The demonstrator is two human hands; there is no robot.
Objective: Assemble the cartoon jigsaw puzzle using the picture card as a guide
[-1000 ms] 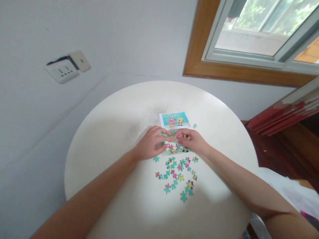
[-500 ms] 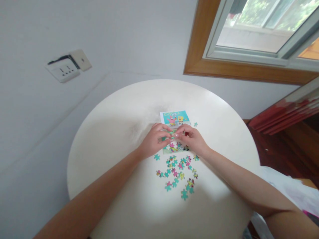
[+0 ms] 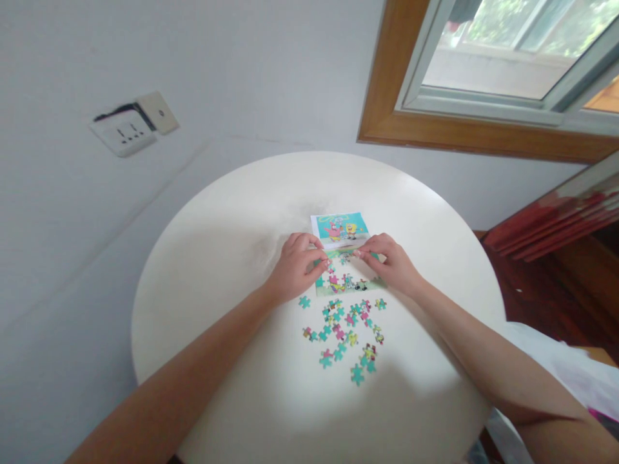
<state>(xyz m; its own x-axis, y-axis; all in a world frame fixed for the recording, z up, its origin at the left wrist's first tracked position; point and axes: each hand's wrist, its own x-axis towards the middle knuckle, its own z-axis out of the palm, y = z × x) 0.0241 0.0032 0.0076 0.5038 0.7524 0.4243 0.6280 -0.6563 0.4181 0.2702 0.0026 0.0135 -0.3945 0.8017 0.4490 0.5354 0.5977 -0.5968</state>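
Observation:
A partly filled jigsaw puzzle [image 3: 345,285] lies on the white round table, with cartoon figures along its lower part and a pale gap in the middle. Just beyond it is a picture card [image 3: 341,227] of a pink and a yellow cartoon figure. My left hand [image 3: 296,269] is at the puzzle's left side, thumb and forefinger drawn together over its edge. At the upper right, my right hand [image 3: 393,263] has thumb and forefinger pinched over the puzzle. What either pinch holds is too small to make out. Several loose jigsaw pieces [image 3: 339,332] are scattered nearer to me.
The round table [image 3: 213,238] stands by a wall with a socket [image 3: 126,133]. A wood-framed window [image 3: 464,138] is at upper right, above a red curtain [image 3: 546,222]. White plastic-like material [image 3: 556,367] lies beyond the table's right edge.
My hands were together over the puzzle's middle and have moved apart. The right hand went right and slightly away from me; the left shifted slightly left. More of the puzzle shows between them.

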